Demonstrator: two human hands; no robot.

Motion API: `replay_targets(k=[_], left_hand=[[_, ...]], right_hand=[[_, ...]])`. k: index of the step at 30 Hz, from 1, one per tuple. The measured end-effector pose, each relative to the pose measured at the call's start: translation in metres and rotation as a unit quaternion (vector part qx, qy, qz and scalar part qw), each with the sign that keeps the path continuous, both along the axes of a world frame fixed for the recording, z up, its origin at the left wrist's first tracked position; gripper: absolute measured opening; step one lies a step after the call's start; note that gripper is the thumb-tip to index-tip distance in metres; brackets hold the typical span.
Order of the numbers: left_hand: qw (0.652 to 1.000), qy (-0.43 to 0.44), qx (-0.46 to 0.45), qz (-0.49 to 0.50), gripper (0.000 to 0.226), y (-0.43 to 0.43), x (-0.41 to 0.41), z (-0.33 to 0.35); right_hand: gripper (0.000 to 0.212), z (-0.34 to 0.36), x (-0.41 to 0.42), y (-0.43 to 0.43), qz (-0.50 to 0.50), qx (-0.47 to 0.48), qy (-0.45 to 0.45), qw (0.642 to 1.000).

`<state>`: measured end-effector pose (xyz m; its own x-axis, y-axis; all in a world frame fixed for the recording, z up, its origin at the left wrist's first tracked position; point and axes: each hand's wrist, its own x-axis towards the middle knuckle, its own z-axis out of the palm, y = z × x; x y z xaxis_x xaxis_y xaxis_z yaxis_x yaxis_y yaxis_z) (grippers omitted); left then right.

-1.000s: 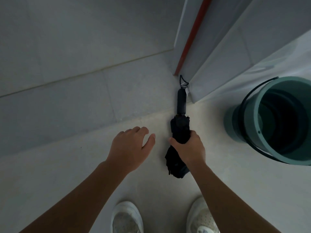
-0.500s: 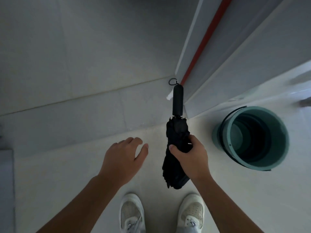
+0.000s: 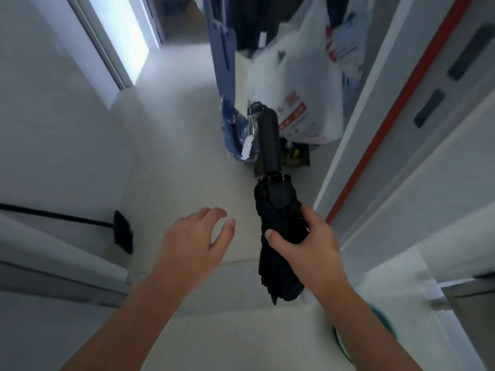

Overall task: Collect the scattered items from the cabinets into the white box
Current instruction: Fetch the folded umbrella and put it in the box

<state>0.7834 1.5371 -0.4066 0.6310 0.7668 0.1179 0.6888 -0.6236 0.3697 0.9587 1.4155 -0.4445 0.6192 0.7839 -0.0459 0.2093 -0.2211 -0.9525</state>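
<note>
A folded black umbrella [image 3: 273, 199] is held in the air, its handle pointing away from me with a white tag dangling from the strap. My right hand [image 3: 308, 253] is closed around its folded canopy. My left hand [image 3: 195, 245] hovers beside it to the left, fingers apart and holding nothing. No white box is in view.
A white plastic bag [image 3: 302, 84] with red print and a blue upright object [image 3: 225, 54] stand ahead on the floor. An open white cabinet door with a red edge [image 3: 396, 108] is at the right. A teal bucket rim [image 3: 385, 330] shows below my right arm. A black doorstop [image 3: 123, 231] is left.
My view has swung up from the floor to the corridor ahead. The umbrella rose with my right hand; the bucket slid to the lower right edge and my shoes left the view.
</note>
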Motion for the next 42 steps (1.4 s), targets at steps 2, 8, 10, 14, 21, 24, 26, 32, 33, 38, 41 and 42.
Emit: replay_targets(k=[2, 8, 10, 14, 21, 24, 26, 32, 33, 38, 41, 42], left_hand=[[0.999, -0.032, 0.026, -0.001, 0.050, -0.002, -0.012, 0.086], [0.992, -0.097, 0.078, -0.003, 0.050, -0.041, -0.052, 0.259], [0.990, -0.112, 0.083, -0.023, 0.054, -0.054, -0.053, 0.285], [0.984, -0.137, 0.088, -0.070, 0.056, -0.074, -0.040, 0.314], [0.949, -0.155, 0.082, -0.262, 0.046, -0.115, 0.027, 0.338], [0.912, -0.174, 0.048, -0.368, 0.057, -0.140, 0.063, 0.343], [0.888, -0.181, 0.024, -0.422, 0.062, -0.167, 0.082, 0.343], [0.802, -0.196, -0.028, -0.564, 0.044, -0.289, 0.110, 0.338], [0.781, -0.196, -0.035, -0.592, 0.045, -0.316, 0.109, 0.338], [0.666, -0.189, -0.061, -0.719, 0.041, -0.462, 0.080, 0.334], [0.605, -0.169, -0.052, -0.776, 0.046, -0.544, 0.053, 0.326], [0.588, -0.164, -0.053, -0.790, 0.050, -0.570, 0.044, 0.324]], right_hand=[[0.047, 0.089, -0.003, 0.003, 0.009, 0.043, -0.019, 0.999], [0.037, 0.274, -0.028, -0.024, 0.028, 0.140, -0.055, 0.988], [0.032, 0.300, -0.035, -0.037, 0.028, 0.150, -0.067, 0.986], [0.033, 0.325, -0.041, -0.071, -0.018, 0.159, -0.090, 0.983], [0.030, 0.339, -0.029, -0.169, -0.211, 0.147, -0.138, 0.956], [0.030, 0.340, -0.035, -0.224, -0.330, 0.136, -0.148, 0.922], [0.033, 0.340, -0.048, -0.264, -0.402, 0.128, -0.147, 0.895], [0.033, 0.332, -0.123, -0.399, -0.588, 0.086, -0.162, 0.788], [0.034, 0.330, -0.139, -0.422, -0.616, 0.078, -0.164, 0.766], [0.037, 0.323, -0.228, -0.533, -0.738, 0.062, -0.164, 0.651], [0.041, 0.316, -0.282, -0.593, -0.797, 0.042, -0.156, 0.582], [0.040, 0.314, -0.300, -0.612, -0.812, 0.038, -0.155, 0.562]])
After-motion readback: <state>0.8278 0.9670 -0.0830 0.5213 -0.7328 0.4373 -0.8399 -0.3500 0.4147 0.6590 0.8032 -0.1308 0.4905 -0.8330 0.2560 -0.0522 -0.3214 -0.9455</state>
